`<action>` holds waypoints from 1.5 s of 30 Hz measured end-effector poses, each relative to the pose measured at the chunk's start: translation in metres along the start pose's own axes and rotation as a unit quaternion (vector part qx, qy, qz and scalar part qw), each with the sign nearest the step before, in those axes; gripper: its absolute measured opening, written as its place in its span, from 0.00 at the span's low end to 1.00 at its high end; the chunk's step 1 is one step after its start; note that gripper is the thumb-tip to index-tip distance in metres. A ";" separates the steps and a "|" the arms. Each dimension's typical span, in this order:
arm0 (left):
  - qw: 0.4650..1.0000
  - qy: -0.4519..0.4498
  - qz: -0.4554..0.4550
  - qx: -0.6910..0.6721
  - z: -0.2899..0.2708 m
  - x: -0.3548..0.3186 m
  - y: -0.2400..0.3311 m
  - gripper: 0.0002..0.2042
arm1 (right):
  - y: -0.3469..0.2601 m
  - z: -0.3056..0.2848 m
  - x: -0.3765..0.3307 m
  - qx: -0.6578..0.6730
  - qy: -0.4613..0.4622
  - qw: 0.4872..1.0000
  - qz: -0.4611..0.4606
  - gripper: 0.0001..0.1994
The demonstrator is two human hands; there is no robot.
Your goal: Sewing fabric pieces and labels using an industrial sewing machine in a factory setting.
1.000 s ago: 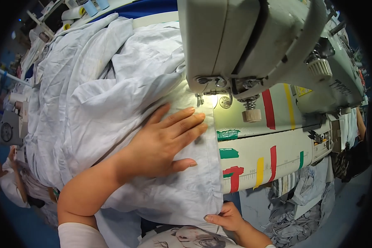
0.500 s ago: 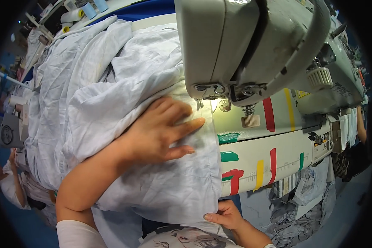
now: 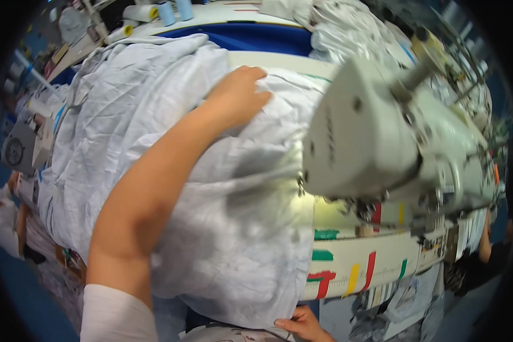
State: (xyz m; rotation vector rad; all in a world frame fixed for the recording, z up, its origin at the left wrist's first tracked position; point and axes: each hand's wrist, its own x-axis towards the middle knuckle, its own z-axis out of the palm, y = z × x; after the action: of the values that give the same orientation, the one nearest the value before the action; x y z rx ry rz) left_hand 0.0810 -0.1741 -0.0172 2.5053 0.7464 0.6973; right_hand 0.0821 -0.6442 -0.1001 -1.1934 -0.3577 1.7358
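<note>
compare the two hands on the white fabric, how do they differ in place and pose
The left hand reaches far up the white fabric, behind the sewing machine; the right hand sits at the fabric's near bottom edge. The left hand lies knuckles up, fingers curled into the cloth, forearm fully in view; the right hand shows only partly, fingers at the hem. Both are bare and touch the same fabric.
</note>
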 end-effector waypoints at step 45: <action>0.945 -0.067 0.231 0.223 0.068 0.170 -0.054 0.14 | 0.077 -0.042 0.015 -0.270 0.106 0.940 0.180 0.21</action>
State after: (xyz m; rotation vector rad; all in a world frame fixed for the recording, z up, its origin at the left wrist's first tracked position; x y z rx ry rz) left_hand 0.2232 -0.0488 -0.0416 3.1581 0.2817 0.5382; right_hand 0.0748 -0.6803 -0.1805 -1.9259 -0.5334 1.8490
